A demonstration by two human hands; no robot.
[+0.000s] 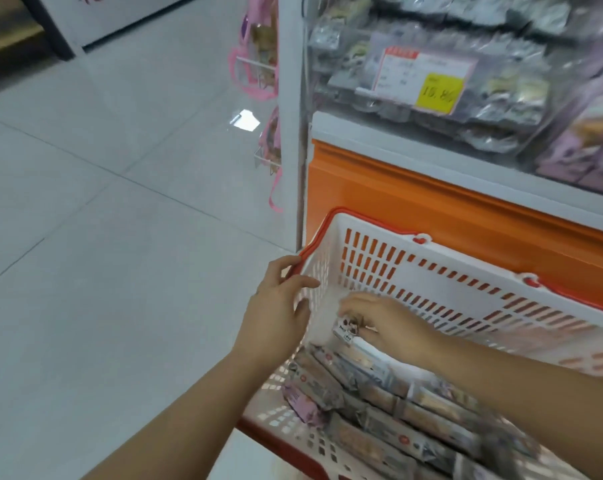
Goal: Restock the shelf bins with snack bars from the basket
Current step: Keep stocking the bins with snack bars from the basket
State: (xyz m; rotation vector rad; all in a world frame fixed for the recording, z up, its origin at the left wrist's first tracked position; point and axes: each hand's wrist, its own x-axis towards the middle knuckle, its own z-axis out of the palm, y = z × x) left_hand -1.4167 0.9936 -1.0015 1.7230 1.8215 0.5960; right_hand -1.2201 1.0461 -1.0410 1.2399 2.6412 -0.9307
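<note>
A white plastic basket (373, 237) with a red rim stands on the floor against the shelf base. Several wrapped snack bars (373, 393) lie packed in its bottom. My left hand (279, 313) holds the basket's near-left corner, fingers curled over the red rim. My right hand (386, 323) reaches down inside the basket and pinches one small snack bar (345, 330) with a white and brown wrapper, lifted just above the pile. Above, a clear shelf bin (431, 74) holds grey packets behind a price label (428, 77).
An orange shelf base (431, 202) runs behind the basket. A white upright post (291, 133) marks the shelf's end, with pink bags (258, 64) hanging on its side. Pale tiled floor (102, 220) spreads to the left. A second bin (591, 133) holds purple packets at right.
</note>
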